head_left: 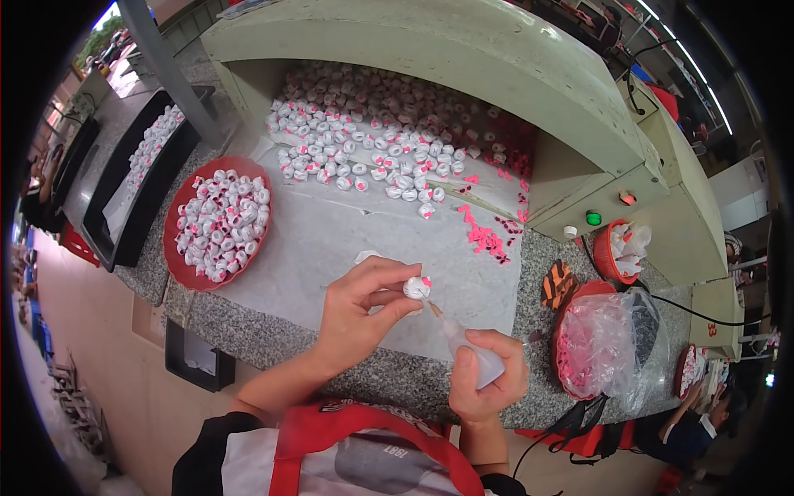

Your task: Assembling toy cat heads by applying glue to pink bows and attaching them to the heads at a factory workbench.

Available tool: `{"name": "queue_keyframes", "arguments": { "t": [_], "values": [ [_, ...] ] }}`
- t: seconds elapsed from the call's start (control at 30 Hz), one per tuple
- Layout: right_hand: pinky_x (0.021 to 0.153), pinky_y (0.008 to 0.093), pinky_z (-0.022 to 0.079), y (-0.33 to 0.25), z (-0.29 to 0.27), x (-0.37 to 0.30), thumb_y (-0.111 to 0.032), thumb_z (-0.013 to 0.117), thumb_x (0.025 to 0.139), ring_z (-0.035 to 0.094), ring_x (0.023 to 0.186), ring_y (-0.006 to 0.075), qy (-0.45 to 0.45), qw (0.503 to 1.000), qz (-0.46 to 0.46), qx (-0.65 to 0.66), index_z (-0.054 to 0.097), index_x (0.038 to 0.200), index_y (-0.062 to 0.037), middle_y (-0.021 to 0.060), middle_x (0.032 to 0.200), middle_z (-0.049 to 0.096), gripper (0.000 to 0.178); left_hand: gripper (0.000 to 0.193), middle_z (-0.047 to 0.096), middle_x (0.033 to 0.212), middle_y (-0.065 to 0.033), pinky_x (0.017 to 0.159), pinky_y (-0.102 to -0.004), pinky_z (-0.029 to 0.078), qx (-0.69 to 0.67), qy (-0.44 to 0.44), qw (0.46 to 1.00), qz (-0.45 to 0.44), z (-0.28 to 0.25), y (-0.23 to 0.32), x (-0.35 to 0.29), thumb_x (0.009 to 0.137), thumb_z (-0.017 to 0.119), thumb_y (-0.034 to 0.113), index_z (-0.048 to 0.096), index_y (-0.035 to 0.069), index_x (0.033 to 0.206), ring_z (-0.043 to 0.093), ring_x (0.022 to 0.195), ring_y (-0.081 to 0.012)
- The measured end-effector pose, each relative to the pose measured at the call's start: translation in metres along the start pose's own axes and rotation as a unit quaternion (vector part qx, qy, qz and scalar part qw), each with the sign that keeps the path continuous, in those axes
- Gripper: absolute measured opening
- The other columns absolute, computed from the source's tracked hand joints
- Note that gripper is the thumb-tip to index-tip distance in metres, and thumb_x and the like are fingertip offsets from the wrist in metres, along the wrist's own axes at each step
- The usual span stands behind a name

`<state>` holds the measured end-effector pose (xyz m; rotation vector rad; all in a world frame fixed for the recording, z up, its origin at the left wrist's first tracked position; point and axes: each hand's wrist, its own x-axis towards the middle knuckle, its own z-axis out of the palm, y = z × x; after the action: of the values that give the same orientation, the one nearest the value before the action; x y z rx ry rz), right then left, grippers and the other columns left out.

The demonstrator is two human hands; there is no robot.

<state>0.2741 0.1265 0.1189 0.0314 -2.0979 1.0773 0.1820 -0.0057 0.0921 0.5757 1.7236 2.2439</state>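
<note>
My left hand [351, 310] pinches a small white round piece [415, 288] with a pink bit on it between thumb and fingertips. My right hand [492, 380] is wrapped round a translucent squeeze bottle [459, 337], whose thin nozzle points up and left. The nozzle's tip is close beside the white piece; whether they touch I cannot tell. Under both hands lies a white sheet [306, 248] on the speckled counter. Small pink pieces [486, 240], some with dark parts, are scattered on the sheet beyond my right hand.
Many similar white pieces [405, 169] lie beneath a pale green arched housing [430, 37]. A red bowl [178, 264] of them stands left, beside a long black tray [103, 223]. On the right are a red tub [608, 256], an orange-and-black striped item [558, 283] and a plastic bag [604, 339].
</note>
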Motion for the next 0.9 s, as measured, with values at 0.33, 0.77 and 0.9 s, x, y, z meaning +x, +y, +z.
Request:
{"name": "queue_keyframes", "arguments": {
  "t": [0.33,0.77,0.9],
  "values": [
    [0.048,0.0287,0.046,-0.007,-0.001,0.009,-0.001,0.061,0.066,0.057,0.051,0.0212,-0.043,0.999,-0.027,-0.011,0.055,0.082,0.0015,0.0106,0.068,0.06,0.018,0.034,0.051,0.099,-0.0098,0.079,-0.0261,0.052,0.035,-0.013,0.999,0.023,-0.004,0.002,0.001,0.073,0.057,-0.011,0.058,0.001,0.104,0.057,0.09,-0.0171],
    [0.052,0.026,0.044,-0.006,-0.002,0.001,-0.013,0.06,0.073,0.057,0.056,0.0175,0.015,1.0,0.025,0.004,0.056,0.081,-0.0007,0.0111,0.067,0.059,0.015,0.036,0.059,0.099,-0.0111,0.078,-0.0278,0.048,-0.164,-0.035,0.971,-0.168,-0.011,0.002,0.006,0.071,0.059,-0.01,0.054,-0.003,0.105,0.06,0.09,-0.0186],
    [0.051,0.0256,0.043,-0.007,-0.002,0.001,-0.012,0.06,0.072,0.056,0.055,0.0172,0.005,1.0,0.026,0.005,0.056,0.081,-0.0009,0.0106,0.067,0.059,0.015,0.035,0.059,0.099,-0.0116,0.079,-0.0289,0.048,-0.177,-0.043,0.968,-0.172,-0.012,0.002,0.005,0.071,0.059,-0.01,0.054,-0.003,0.105,0.059,0.09,-0.019]
  ]
}}
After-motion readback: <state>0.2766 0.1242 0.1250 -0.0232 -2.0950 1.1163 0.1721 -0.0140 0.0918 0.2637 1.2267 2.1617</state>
